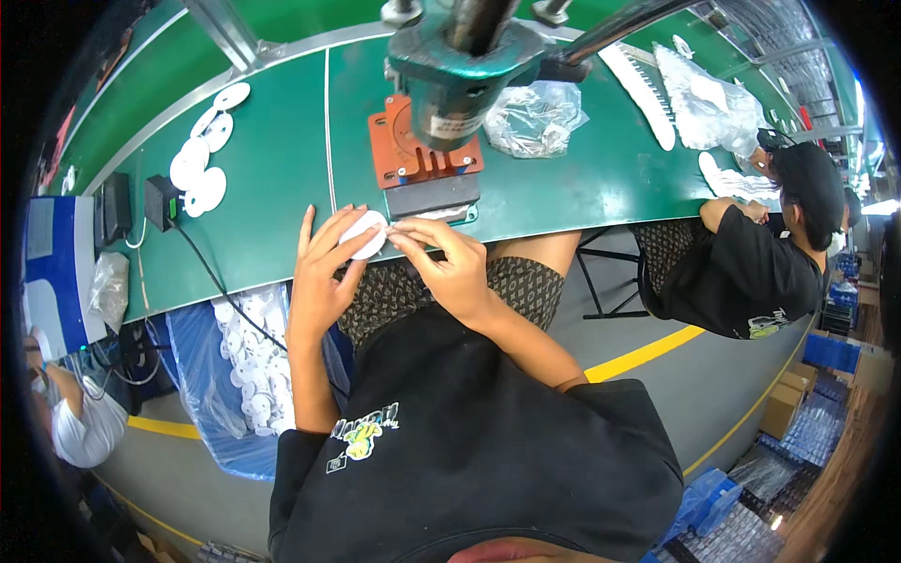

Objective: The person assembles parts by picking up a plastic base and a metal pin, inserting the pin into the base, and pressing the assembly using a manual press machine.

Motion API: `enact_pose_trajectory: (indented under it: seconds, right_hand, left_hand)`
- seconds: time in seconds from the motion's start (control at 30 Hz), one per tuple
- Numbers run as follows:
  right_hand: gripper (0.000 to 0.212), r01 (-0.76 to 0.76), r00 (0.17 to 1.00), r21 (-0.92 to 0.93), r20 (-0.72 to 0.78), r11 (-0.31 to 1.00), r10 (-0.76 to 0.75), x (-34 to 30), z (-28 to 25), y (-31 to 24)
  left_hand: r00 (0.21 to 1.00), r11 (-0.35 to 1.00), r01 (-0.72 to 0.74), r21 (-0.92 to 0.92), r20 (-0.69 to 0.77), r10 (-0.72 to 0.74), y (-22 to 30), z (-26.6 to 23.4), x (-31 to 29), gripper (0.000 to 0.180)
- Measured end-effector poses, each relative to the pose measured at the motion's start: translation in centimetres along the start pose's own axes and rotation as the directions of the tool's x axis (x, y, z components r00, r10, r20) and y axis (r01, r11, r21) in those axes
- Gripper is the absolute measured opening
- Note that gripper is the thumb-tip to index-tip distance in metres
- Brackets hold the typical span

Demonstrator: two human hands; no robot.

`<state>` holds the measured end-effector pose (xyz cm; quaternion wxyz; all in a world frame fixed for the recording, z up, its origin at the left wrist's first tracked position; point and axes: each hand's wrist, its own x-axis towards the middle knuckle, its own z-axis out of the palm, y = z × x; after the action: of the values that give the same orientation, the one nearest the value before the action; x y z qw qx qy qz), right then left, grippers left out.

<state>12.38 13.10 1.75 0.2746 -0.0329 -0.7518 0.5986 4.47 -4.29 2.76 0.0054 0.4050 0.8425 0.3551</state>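
A round white disc (pixel 365 236) is held over the near edge of the green table, just left of the press. My left hand (pixel 328 251) grips the disc from its left side, thumb below and fingers over it. From the right, my right hand (pixel 439 258) pinches at the disc's edge with thumb and forefinger; whatever small piece is between them is too small to make out. Directly ahead stands a bench press with a dark green head (pixel 460 80) above an orange fixture (pixel 399 155). A dark grey block (pixel 432 197) sits at the fixture's front.
Several white discs (pixel 190 161) lie at the table's left. A clear bag of small parts (pixel 535 117) rests behind the press. Below the table, a blue-lined bin (pixel 211 403) holds many discs. A black cable (pixel 221 281) hangs over the edge. A co-worker (pixel 770 244) sits at right.
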Motion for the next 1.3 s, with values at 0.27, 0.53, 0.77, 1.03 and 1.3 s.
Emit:
enact_pose_trajectory:
  seconds: [0.27, 0.53, 0.77, 1.03, 1.3]
  right_hand:
    - [0.010, -0.001, 0.998, -0.057, 0.055, 0.998, 0.004, 0.2, 0.3, 0.3]
    - [0.011, 0.108, 0.992, -0.153, 0.088, 0.982, -0.095, 0.6, 0.4, 0.3]
    - [0.013, 0.124, 0.989, -0.154, 0.099, 0.980, -0.110, 0.7, 0.4, 0.6]
    - [0.029, 0.499, 0.862, -0.451, 0.344, 0.740, -0.371, 1.9, 0.6, -0.2]
    - [0.029, 0.495, 0.864, -0.322, 0.280, 0.807, -0.418, 1.5, 0.3, 0.6]
  left_hand:
    - [0.999, 1.000, 0.013, -0.009, -0.029, -0.014, 0.3, -0.1, -0.1, 0.038]
    - [0.999, 1.000, 0.010, -0.018, -0.053, -0.011, 0.1, 0.1, -0.2, 0.036]
    - [0.998, 1.000, 0.012, -0.007, -0.059, -0.013, 0.1, 0.2, -0.3, 0.035]
    - [0.980, 0.993, 0.114, -0.029, -0.162, -0.117, 1.2, 1.0, -0.5, 0.039]
    - [0.977, 0.994, 0.068, 0.082, -0.208, -0.050, 2.0, 2.8, -1.2, 0.036]
